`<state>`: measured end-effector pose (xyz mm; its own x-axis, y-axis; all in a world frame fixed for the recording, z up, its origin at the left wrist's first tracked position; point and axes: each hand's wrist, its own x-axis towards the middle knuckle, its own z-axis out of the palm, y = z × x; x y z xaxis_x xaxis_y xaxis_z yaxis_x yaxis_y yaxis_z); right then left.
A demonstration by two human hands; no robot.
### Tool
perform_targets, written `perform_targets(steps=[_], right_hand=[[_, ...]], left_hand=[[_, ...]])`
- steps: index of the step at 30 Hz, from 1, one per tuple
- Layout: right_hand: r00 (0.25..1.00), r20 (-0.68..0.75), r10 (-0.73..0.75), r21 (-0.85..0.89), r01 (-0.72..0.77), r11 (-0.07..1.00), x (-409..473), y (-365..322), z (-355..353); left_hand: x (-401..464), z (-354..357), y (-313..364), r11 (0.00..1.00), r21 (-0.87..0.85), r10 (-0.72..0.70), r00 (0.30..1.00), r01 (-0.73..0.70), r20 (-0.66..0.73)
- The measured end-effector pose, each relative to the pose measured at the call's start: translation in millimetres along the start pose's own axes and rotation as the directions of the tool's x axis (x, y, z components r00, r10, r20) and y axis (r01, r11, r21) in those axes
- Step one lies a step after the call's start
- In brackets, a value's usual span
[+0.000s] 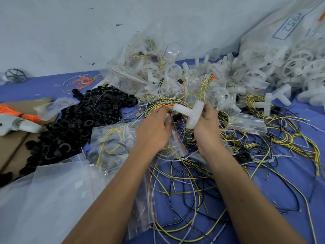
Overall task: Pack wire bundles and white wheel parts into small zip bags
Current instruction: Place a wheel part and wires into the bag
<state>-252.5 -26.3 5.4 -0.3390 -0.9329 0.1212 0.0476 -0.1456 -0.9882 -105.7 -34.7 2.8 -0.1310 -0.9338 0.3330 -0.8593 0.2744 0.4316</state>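
Here, in the single head view, the right hand point(205, 124) is raised over the blue table point(290, 182), its fingers curled round a white T-shaped wheel part point(189, 112), which it holds by one arm so that the free stem points left, apparently toward the bag. The left hand point(154, 131) meets it from the other side, fingers bent and pinching the red-striped mouth of a small zip bag point(174, 145), which hangs down below the hand toward the table; a few wires point(158, 107), one orange, seem to be caught up at the fingertips, though blur makes it hard to say whether they are gripped or merely lie behind. The two hands are just beside each other, which suits feeding the part into the opening; that is a judgement, since the mouth itself is hidden by the fingers. Loose yellow, black and white wires point(184, 182) sprawl under both forearms, within easy reach. Filled bags point(149, 67) are heaped against the wall beyond the hands, out of the working space. More white wheel parts point(281, 67) pile up at the far right, and black rings point(84, 117) lie in a mound to the left, near a bundle of orange ties point(19, 113) on cardboard
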Motion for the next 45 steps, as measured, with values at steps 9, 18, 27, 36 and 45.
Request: perform_targets(steps=[9,18,27,36,45], right_hand=[[0.991,-0.128,-0.048,-0.249,0.015,0.968,11.6,13.2,-5.3],[0.998,-0.051,-0.040,-0.107,0.034,0.994,1.2,6.5,-0.4],[0.940,0.342,0.014,0.342,-0.139,0.930,-9.6,-13.0,0.3],[0.896,0.443,0.042,0.132,-0.111,0.985,-16.4,-14.9,0.9],[0.924,0.377,0.065,0.088,-0.106,0.990,-12.3,-9.1,2.6]], left_hand=[[1.7,-10.0,-16.9,0.998,0.057,-0.027,1.000,0.028,-0.016],[9.3,-19.8,-16.9,0.813,-0.481,-0.409,0.910,0.329,-0.068],[8.8,-17.9,-14.7,0.648,-0.680,-0.460,0.888,0.343,0.010],[11.7,-27.9,-17.8,0.592,-0.649,-0.362,0.877,0.477,0.315],[8.5,-44.8,-3.2,0.640,-0.500,-0.307,0.790,0.584,0.530]])
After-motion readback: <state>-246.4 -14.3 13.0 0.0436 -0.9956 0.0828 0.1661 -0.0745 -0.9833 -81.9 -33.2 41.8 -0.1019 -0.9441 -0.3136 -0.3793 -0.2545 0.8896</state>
